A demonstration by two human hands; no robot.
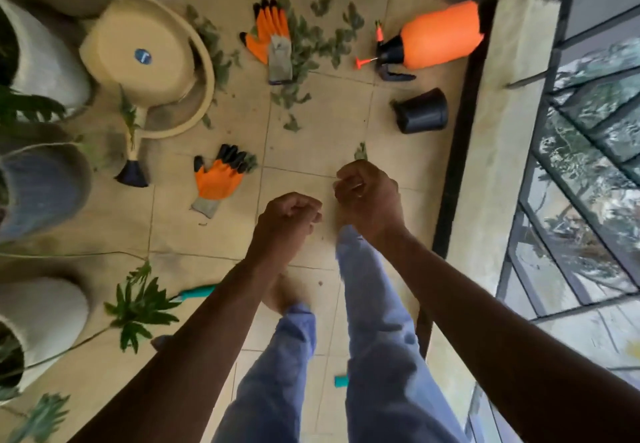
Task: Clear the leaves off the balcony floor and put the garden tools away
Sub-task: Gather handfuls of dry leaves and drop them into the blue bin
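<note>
Judging by look, leaves scattered upper centre are light, limp; best gathered in bunches w/ spread fingers. Sprayer, upper right, is best taken at its black neck. Left hand & right hand, centre, are curled into fists, nothing visibly held.

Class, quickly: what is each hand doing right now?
Left hand: curled into a fist, holding nothing visible.
Right hand: curled shut; whether it holds anything cannot be told.
</note>
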